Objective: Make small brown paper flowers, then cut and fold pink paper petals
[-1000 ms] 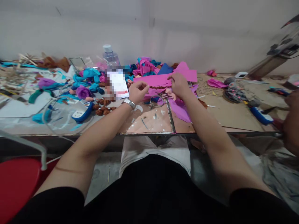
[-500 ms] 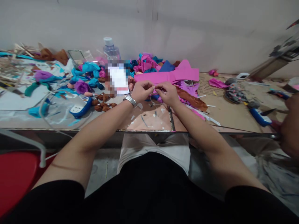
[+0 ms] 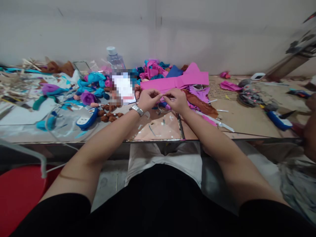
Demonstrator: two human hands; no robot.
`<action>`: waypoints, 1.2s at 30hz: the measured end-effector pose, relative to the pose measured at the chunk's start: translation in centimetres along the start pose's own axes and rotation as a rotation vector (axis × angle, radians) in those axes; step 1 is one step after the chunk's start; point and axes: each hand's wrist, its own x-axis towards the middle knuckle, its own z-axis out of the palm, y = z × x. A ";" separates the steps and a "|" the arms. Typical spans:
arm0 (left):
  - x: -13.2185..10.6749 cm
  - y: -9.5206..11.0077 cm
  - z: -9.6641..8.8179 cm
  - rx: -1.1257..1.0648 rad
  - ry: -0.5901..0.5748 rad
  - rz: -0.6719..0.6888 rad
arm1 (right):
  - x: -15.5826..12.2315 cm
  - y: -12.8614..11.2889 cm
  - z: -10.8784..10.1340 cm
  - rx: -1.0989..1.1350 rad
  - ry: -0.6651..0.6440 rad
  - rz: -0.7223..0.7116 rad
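My left hand (image 3: 149, 99), with a metal watch (image 3: 137, 109) at the wrist, is closed in a pinch. Opposite it, my right hand (image 3: 177, 99) pinches too, and the fingertips of both nearly meet. Whatever they hold is too small to make out. Below the fingers lies a thin ring-shaped item (image 3: 163, 108). Just behind the hands, a strip of bright pink crepe paper (image 3: 172, 83) stretches across the pile. Brown crepe paper (image 3: 201, 102) lies close to my right hand, and a phone with a lit screen (image 3: 124, 87) is beyond my left wrist.
Teal and purple paper flowers (image 3: 88, 97), brown paper balls (image 3: 108, 115) and a blue-white power strip (image 3: 87, 118) with a cable lie left. A clear bottle (image 3: 115, 59) stands behind. White scissors (image 3: 223, 125) rest at right, near brown cardboard (image 3: 243, 115). Another person's arm (image 3: 310, 131) shows far right.
The view has shifted slightly. Both hands stay together in nearly the same place, still pinched, with the fingertips a little closer.
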 end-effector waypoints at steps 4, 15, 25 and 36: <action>-0.1 -0.2 0.0 0.017 -0.004 0.001 | -0.1 0.3 0.2 -0.026 -0.008 -0.032; -0.1 -0.1 0.0 0.026 -0.028 -0.069 | -0.5 -0.4 0.6 -0.154 -0.044 -0.005; 0.1 -0.4 0.0 -0.065 -0.073 -0.145 | -0.5 -0.5 0.6 -0.115 -0.078 0.050; 0.0 -0.4 -0.2 -0.021 -0.115 -0.078 | -0.8 0.2 0.8 -0.098 -0.034 0.072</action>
